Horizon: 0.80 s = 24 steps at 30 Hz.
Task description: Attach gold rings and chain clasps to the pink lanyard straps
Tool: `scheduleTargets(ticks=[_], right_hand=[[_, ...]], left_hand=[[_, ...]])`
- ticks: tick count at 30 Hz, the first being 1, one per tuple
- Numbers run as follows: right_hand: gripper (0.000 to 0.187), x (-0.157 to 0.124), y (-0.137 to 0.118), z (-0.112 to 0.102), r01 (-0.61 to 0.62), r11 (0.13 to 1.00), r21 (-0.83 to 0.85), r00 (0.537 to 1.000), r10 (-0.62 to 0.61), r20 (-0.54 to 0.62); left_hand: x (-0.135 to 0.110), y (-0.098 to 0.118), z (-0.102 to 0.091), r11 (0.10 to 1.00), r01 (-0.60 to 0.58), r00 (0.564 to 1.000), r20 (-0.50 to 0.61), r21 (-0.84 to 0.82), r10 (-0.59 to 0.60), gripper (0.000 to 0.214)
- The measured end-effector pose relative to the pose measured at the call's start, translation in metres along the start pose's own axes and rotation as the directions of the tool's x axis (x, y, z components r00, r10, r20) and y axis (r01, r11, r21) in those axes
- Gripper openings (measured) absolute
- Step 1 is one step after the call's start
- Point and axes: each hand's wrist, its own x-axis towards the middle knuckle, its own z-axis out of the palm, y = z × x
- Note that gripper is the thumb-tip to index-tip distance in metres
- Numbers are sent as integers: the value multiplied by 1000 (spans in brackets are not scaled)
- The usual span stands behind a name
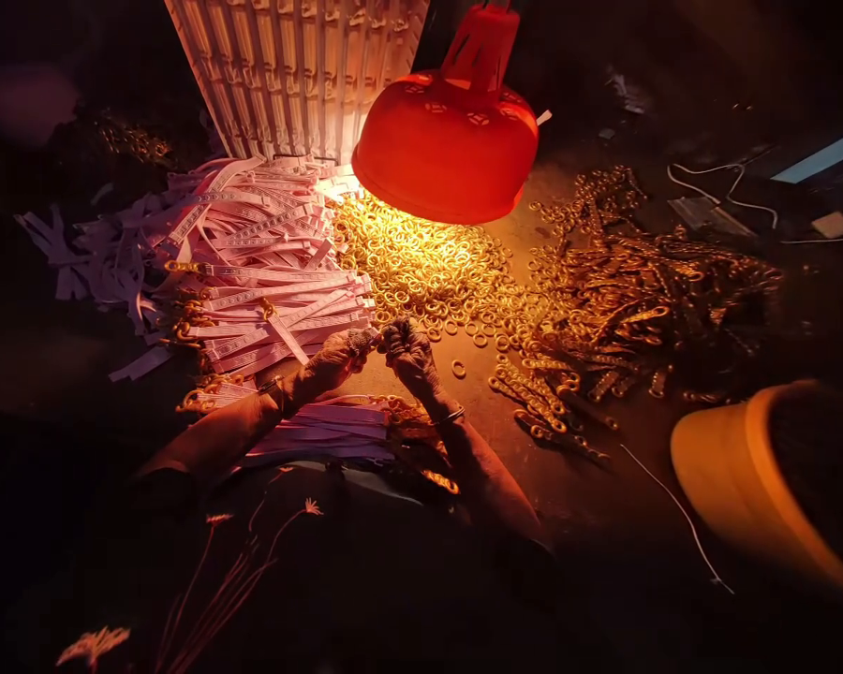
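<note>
Two bare hands at work beneath a red lamp (450,145). The left hand (341,358) and the right hand (408,356) meet near the middle of the scene, just on the near side of a heap of gold-coloured rings (428,267). The fingers of both hands are bent and drawn in toward one another, their tips close together; what they pinch, if anything, is too small and dark to tell. A band encircles each wrist.

The rings lie in the lamplight beyond the hands, with a loose single ring (459,369) to the right of the right hand. To the left, a large heap of pale straps (273,248) reaches the left hand; several gold-coloured pieces (191,314) lie along its left edge. Lilac straps (330,432) lie between the forearms, on the near side of the hands. Gold-coloured strips (611,290), many with rings at their ends, are strewn across the right of the work surface (488,435).

A ribbed panel (305,75) stands at the far side, behind the straps. At the near right are a yellow tub (713,449), tilted in view, and a thin white string (681,515).
</note>
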Motion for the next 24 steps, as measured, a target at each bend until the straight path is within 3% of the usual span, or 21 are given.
scheduleTargets(ticks=[5,14,16,19,21,24], right_hand=[[33,-5,1,4,2,993,-118,999,-5,-33],[25,8,-1,2,20,976,-215,999,-12,41],[32,12,-6,-3,48,969,-244,998,-37,51],[39,12,-19,-12,140,939,-313,983,-93,160],[40,3,-29,-17,197,911,-363,962,-108,250],[37,-22,-42,-17,221,835,-504,953,-74,295]], left_hand=[[-3,-3,-1,1000,-3,1000,23,10,2,36],[-12,-5,1,936,-196,977,-19,291,211,41],[-9,0,2,944,-163,985,-8,286,172,40],[-6,15,4,967,-62,998,5,245,63,40],[-10,30,6,971,-21,1000,9,237,19,42],[-23,49,9,952,61,997,25,299,-71,41]])
